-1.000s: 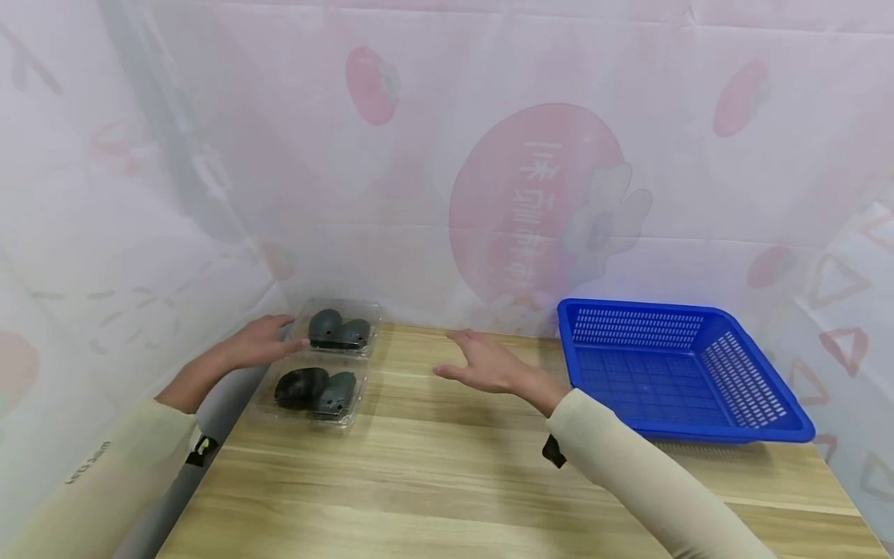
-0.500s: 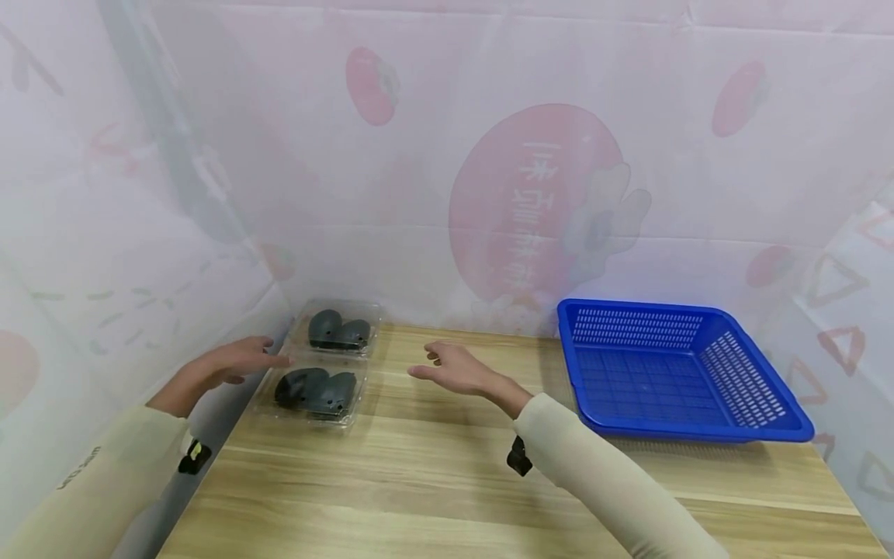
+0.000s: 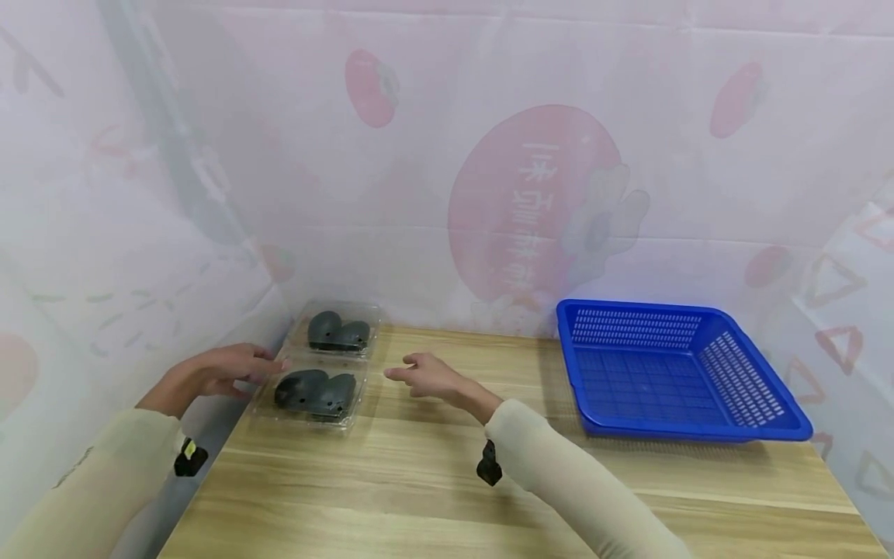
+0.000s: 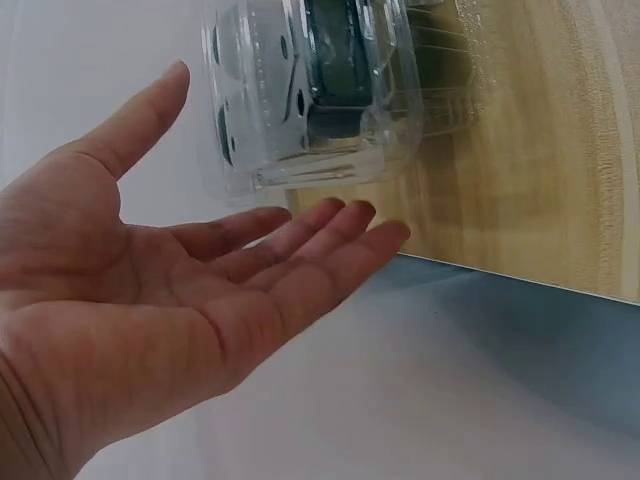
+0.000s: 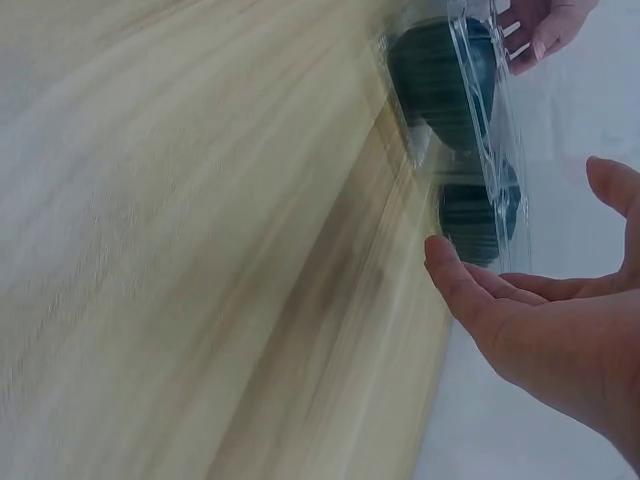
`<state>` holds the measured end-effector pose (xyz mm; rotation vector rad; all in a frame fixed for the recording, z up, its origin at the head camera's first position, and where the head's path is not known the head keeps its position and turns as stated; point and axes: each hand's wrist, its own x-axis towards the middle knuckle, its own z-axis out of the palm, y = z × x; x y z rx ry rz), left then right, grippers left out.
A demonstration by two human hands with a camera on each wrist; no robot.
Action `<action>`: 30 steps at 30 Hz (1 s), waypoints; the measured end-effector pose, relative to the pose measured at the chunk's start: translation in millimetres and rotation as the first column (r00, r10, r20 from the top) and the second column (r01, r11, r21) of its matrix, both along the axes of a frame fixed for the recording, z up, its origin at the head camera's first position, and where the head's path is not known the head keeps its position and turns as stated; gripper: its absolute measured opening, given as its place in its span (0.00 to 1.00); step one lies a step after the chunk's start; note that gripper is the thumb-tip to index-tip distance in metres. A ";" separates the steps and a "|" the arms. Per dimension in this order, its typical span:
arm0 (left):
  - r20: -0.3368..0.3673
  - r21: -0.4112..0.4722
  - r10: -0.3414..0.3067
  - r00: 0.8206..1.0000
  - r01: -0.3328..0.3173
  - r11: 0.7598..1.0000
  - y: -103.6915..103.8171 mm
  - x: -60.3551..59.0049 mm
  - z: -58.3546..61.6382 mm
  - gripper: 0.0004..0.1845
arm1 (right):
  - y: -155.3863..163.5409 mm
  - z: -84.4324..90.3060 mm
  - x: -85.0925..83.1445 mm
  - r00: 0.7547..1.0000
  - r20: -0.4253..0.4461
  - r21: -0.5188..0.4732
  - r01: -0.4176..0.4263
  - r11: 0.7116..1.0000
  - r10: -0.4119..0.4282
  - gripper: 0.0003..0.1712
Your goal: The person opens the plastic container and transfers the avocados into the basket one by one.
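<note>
Looking to the left of the head frame, we find the near clear box [image 3: 268, 402] on the wooden table [image 3: 391, 481], with the far clear box [image 3: 359, 310] just behind it, higher in the frame. We judge the near box light in its shell, with most of the weight in its contents. The thin plastic looks glossy, so we expect it to be slippery, springy and easy to dent under a hard squeeze. We would take it low by both side walls, under the rim, with flat, even pressure.

Inside it we see two dark green fruits [image 3: 303, 388], probably firm; the far box holds a similar pair [image 3: 324, 329]. At the right of the frame sits a blue basket [image 3: 642, 380] with slotted walls and nothing visible inside.

Our left hand [image 3: 230, 369] is at the near box's left edge, thumb spread, fingers loosely extended, gripping nothing; we cannot tell whether it touches. Our right hand [image 3: 433, 378], fingers extended and holding nothing, is apart from the box, to its right.
</note>
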<state>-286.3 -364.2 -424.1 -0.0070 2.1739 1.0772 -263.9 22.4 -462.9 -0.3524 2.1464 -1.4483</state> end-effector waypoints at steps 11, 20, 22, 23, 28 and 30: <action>0.057 0.101 0.031 0.998 -0.037 0.994 -8.4 0.7 -10.6 0.46 | -35.5 -2.5 9.7 0.992 0.098 -0.104 0.089 0.991 -0.079 0.46; 0.055 0.086 0.057 0.997 -0.062 0.994 1.3 0.8 -18.0 0.21 | -47.6 -9.3 15.5 0.990 0.123 -0.154 0.094 0.984 -0.075 0.45; 0.053 0.088 0.054 0.997 -0.059 0.994 2.6 1.5 -18.8 0.25 | -50.0 -9.9 15.9 0.990 0.114 -0.147 0.094 0.985 -0.078 0.44; 0.050 0.087 0.052 0.997 -0.056 0.995 2.8 2.1 -19.1 0.29 | -51.4 -10.3 16.2 0.991 0.108 -0.143 0.095 0.985 -0.080 0.43; 0.044 0.079 0.038 0.998 -0.041 0.996 1.0 4.9 -21.0 0.46 | -59.9 -12.4 17.6 0.992 0.093 -0.128 0.091 0.988 -0.080 0.43; 0.045 0.072 0.033 0.998 -0.037 0.997 0.4 5.5 -20.8 0.47 | -62.5 -13.0 18.4 0.993 0.084 -0.109 0.092 0.990 -0.083 0.43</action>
